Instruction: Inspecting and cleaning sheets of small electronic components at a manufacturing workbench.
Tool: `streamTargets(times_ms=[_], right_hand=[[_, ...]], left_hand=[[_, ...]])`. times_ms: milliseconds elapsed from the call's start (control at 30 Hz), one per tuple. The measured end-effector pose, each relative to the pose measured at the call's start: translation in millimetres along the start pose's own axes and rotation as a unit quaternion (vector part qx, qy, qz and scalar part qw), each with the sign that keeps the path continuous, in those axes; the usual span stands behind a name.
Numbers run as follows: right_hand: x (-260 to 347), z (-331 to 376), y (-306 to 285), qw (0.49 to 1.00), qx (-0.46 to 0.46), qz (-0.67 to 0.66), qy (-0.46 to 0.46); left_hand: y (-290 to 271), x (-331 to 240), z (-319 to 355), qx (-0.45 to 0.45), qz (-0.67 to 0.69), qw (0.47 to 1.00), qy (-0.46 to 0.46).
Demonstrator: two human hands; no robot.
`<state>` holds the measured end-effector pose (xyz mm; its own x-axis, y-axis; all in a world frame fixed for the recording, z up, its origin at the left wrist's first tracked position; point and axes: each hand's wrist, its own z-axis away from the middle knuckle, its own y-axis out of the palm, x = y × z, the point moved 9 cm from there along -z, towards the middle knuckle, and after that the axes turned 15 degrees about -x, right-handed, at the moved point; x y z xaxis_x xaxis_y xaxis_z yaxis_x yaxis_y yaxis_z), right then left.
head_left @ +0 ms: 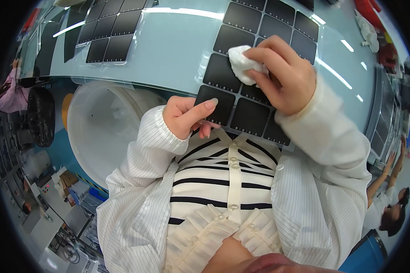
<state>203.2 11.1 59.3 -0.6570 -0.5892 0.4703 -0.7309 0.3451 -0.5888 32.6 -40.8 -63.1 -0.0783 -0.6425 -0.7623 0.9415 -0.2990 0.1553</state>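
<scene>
A clear sheet of black rectangular panels (249,117) lies on the glass-topped table, its near edge reaching over the table's front edge toward my body. My left hand (190,114) pinches the sheet's near left corner, thumb on top of a black panel and fingers underneath. In my right hand (284,75) is a crumpled white cloth (246,65), gripped between thumb and fingers and resting against the panels in the middle of the sheet. Part of the sheet is hidden under this hand and wrist.
Another sheet of black panels (111,29) lies farther left on the table (177,50). A large white bin (98,132) stands below the table edge at left. A black-covered seat (42,116) is beyond it. More panels (381,129) are stacked at right, near another person (385,204).
</scene>
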Motion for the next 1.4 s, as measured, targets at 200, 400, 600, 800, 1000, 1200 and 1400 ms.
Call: streamTargets(times_ms=[200,400,600,800,1000,1200,1400], right_hand=[[-63,-17,-37,0.970,-0.086,0.200,0.107],[-25,-16,-8,0.991,-0.047,0.123,0.030],[8,9,17,0.997,0.046,0.057,-0.030],[-40,1,-19,0.987,-0.065,0.142,0.031],[-62,-3,-29,0.971,-0.074,0.219,0.062],[-28,5,-2,0.992,0.023,0.117,0.040],[-7,10,4,0.995,0.059,0.079,-0.014]], left_hand=[[-2,6,12,0.010,-0.017,1.000,-0.022],[-15,14,23,-0.003,-0.028,0.998,-0.059],[-13,19,26,0.015,-0.011,0.998,-0.061],[-8,19,26,0.076,-0.022,0.995,-0.053],[-6,17,26,0.080,-0.020,0.996,-0.035],[-7,20,27,0.074,-0.027,0.995,-0.053],[-8,17,25,0.076,-0.039,0.996,-0.030]])
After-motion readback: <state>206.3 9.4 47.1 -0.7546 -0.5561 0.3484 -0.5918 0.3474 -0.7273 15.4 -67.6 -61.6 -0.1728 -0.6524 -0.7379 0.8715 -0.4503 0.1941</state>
